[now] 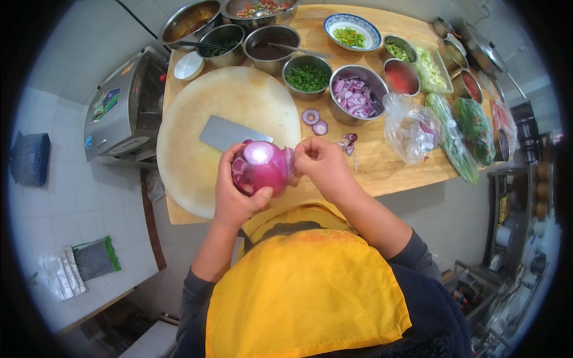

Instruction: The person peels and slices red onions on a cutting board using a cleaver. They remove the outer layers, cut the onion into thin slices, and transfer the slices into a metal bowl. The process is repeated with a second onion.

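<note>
My left hand [239,192] holds a large red onion [261,169] in front of the round cutting board [188,156]. One cut end of the onion shows pale rings. At its right side, my right hand [322,168] pinches a loose piece of onion skin [290,162] between thumb and fingers. Behind the onion a cleaver blade [233,132] lies flat on the board; its handle is hidden. Two onion end slices [310,117] and some purple skin scraps [349,143] lie on the wooden table [385,174], right of the board.
Steel pots hold cut red onion [356,98], chopped green herbs [308,78] and dark liquid [272,48]. A patterned bowl [352,32] of cut peppers stands farther back. At right lie a clear plastic bag [409,129] and bagged greens [452,138]. A small white bowl [189,66] is behind the board.
</note>
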Motion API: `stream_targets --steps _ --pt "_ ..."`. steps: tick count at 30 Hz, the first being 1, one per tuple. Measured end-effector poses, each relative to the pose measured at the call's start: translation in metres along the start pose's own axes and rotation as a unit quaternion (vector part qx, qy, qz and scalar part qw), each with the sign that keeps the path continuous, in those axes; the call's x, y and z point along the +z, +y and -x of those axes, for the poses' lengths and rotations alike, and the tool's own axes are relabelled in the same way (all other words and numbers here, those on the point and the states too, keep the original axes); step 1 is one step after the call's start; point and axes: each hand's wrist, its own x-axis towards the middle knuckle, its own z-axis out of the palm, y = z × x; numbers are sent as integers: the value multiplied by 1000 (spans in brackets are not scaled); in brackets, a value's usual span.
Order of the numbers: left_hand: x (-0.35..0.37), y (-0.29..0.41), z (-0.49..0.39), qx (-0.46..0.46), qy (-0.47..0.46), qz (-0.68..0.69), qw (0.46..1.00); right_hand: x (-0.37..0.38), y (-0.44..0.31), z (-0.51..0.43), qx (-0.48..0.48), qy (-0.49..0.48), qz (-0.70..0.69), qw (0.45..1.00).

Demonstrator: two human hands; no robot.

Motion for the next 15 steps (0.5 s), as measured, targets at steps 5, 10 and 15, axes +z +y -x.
stream_targets --steps 5,10,15 --pt "-5 -10 -2 -84 22 228 970 -3 5 -6 43 -11 -85 995" --pt "-5 -19 -6 -126 39 408 903 -14 24 -18 35 76 -161 983" --pt "-17 -16 -5 -201 54 488 848 -57 55 -42 6 151 -56 987"
